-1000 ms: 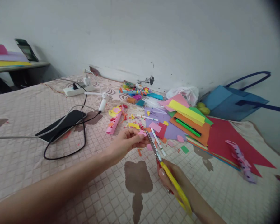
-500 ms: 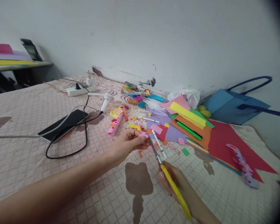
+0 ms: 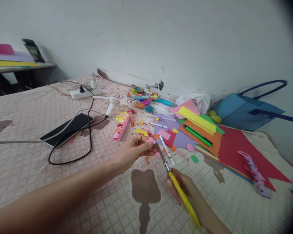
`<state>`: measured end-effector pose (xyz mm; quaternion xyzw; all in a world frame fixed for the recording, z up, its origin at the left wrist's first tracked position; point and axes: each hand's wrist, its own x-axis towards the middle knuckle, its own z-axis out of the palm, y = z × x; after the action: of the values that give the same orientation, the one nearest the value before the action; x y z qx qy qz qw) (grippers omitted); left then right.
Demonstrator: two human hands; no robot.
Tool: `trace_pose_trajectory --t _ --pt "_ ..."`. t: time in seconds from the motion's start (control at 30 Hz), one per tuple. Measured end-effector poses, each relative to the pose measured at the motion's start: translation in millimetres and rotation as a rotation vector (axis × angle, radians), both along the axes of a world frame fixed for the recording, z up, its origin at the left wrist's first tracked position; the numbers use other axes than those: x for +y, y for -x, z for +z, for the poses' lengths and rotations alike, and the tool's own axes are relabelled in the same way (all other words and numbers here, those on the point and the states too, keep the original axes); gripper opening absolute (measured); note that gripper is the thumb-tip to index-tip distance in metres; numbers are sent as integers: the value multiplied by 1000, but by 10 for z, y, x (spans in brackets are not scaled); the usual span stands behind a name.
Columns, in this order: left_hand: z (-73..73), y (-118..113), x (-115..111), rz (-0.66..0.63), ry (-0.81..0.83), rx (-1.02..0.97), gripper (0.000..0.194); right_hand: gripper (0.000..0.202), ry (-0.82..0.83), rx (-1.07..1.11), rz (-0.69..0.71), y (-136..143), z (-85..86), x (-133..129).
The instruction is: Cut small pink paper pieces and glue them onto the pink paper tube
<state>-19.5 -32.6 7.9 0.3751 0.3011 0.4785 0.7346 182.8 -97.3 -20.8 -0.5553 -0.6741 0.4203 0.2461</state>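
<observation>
Pinching pink piece (image 3: 150, 140), gripping scissors (image 3: 175, 183).

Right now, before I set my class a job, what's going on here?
A person is working with coloured paper. The left hand pinches a small pink piece, and the right hand holds yellow-handled scissors with the blade tips at that piece; whether they are biting into it is too small to tell. Beyond the hands lie scraps and a yellow strip; a red sheet lies to the right.
</observation>
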Motion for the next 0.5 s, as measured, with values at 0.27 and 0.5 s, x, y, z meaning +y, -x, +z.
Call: trace_pose_trajectory --t 0.27,0.5 --pt "-2 -5 -1 -4 3 3 20 27 43 52 0 30 50 3" --pt "-1 -2 -3 -3 4 -4 21 27 27 9 -10 34 82 -5"
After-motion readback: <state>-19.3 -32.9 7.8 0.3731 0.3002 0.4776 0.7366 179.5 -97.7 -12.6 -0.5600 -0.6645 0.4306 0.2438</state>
